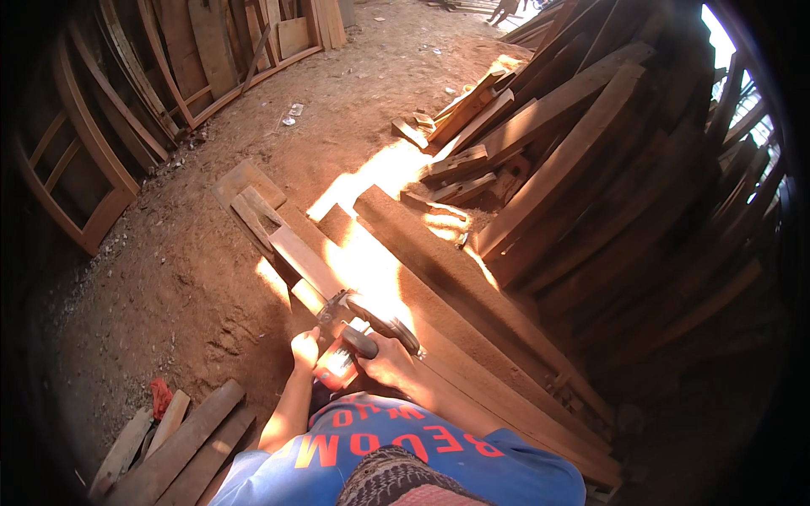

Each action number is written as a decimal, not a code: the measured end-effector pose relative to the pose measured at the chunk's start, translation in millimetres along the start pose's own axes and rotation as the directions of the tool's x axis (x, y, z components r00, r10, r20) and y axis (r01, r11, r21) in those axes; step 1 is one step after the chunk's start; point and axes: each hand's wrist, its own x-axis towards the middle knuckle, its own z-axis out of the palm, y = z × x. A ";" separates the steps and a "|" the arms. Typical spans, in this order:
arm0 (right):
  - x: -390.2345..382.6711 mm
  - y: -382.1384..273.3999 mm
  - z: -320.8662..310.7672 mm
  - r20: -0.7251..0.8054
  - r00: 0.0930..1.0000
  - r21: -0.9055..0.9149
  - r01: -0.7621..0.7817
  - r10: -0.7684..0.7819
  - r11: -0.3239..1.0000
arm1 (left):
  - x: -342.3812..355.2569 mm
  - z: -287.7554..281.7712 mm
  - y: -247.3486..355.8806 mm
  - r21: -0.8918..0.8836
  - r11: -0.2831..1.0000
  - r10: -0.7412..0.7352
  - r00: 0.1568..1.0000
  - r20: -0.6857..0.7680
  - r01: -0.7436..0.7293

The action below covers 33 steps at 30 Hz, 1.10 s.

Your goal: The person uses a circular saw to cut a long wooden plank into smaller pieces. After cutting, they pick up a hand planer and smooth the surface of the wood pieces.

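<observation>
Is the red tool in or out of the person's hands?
In: the right hand grips the red tool by its dark handle.

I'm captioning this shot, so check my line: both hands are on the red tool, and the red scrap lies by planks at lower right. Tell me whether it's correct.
One slip: the head view shows the red scrap by planks at lower left, not lower right. The rest stands: left hand and right hand are on the red tool.
</observation>
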 end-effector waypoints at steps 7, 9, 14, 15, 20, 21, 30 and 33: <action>7.9 -1.6 6.7 -0.002 1.000 -0.047 0.027 -0.028 0.999 | 6.4 -5.3 10.2 0.048 0.999 0.021 1.000 0.012 -0.022; 13.5 2.2 12.6 -0.012 0.999 -0.063 0.040 -0.041 0.997 | 9.6 -7.3 11.3 0.049 0.999 0.005 1.000 0.009 -0.006; 20.0 0.1 16.5 -0.025 0.997 -0.075 0.070 -0.072 0.995 | 12.4 -9.6 20.5 0.038 0.999 -0.014 1.000 0.023 0.013; 21.4 2.2 18.5 -0.030 0.996 -0.079 0.079 -0.082 0.994 | 11.7 -8.9 23.5 0.030 0.999 -0.014 1.000 0.018 0.014; 29.7 4.0 27.5 -0.078 0.993 -0.091 0.080 -0.088 0.993 | 15.9 -14.7 29.0 0.024 1.000 0.003 1.000 0.026 -0.004; 30.0 2.1 28.6 -0.078 0.994 -0.096 0.072 -0.079 0.993 | 16.2 -15.8 29.1 0.012 1.000 0.008 1.000 0.021 -0.008; 36.0 -8.6 30.2 -0.026 0.999 -0.072 0.039 -0.041 0.997 | 26.7 -26.0 27.3 0.067 0.998 0.016 1.000 0.014 -0.017; 40.5 -5.1 33.4 -0.016 0.999 -0.044 0.049 -0.050 0.998 | 28.3 -24.6 31.5 0.032 0.999 0.001 1.000 0.000 -0.001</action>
